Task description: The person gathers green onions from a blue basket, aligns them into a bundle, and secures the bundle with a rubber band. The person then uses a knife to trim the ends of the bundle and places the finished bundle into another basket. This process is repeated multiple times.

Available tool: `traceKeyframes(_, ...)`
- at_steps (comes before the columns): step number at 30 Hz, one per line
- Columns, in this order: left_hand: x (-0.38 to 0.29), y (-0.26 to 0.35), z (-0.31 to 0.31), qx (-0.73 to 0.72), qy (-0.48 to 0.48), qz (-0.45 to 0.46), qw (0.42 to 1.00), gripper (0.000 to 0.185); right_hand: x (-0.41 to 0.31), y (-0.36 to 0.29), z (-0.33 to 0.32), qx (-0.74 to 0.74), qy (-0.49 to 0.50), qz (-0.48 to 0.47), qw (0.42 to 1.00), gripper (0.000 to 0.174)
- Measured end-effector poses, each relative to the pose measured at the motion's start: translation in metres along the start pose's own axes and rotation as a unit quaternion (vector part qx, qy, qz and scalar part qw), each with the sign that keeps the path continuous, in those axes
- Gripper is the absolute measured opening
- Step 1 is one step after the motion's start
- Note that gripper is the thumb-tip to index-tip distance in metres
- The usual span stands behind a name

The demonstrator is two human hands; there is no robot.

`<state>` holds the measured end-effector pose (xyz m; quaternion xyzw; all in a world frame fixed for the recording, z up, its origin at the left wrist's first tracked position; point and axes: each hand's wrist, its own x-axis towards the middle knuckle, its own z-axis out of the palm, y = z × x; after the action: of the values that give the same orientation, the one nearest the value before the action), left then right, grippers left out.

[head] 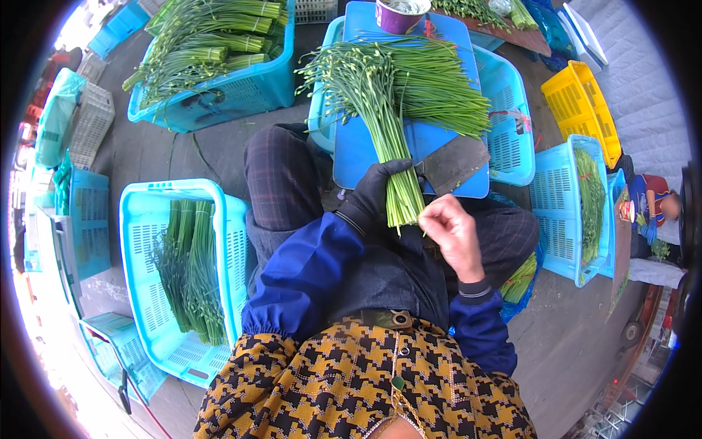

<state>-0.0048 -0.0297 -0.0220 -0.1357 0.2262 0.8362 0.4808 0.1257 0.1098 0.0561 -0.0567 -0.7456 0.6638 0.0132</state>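
My left hand (378, 184), in a dark glove, is closed around a thick bunch of flowering garlic chives (386, 131), buds pointing away from me and cut stem ends towards me. My bare right hand (451, 228) is at the stem ends, thumb and fingertips pinched together; a thin stem end seems to be between them. Beyond, loose chive stems (439, 82) lie on a blue board (356, 170). A wide dark blade (455, 164) rests on the board's near right corner. A purple tub (399, 19) stands at the board's far end.
A blue crate (219, 104) of bundled chives stands ahead on the left, another crate (129, 263) with bundles nearer left. On the right are a yellow crate (581, 110) and a blue crate (554, 203) holding greens. A person (655, 203) sits at the far right.
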Motion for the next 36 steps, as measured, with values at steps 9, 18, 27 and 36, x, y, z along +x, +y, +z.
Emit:
traceKeyframes(9,0.005,-0.002,-0.013,-0.034,-0.057,0.023,0.998,0.033,0.031,-0.077,-0.127,0.349,0.121,-0.111,0.923,0.017)
traceKeyframes(18,0.012,-0.001,-0.021,-0.037,-0.09,0.004,0.995,0.036,0.085,-0.03,-0.191,-0.344,0.272,-0.055,0.897,0.046)
traceKeyframes(27,0.004,0.0,-0.018,-0.021,-0.045,0.0,0.999,0.033,0.019,-0.02,-0.02,-0.288,-0.123,-0.127,0.941,0.045)
traceKeyframes(36,0.006,-0.001,-0.015,-0.05,-0.05,0.006,0.997,0.033,0.009,0.008,-0.005,-0.354,-0.01,-0.192,0.915,0.042)
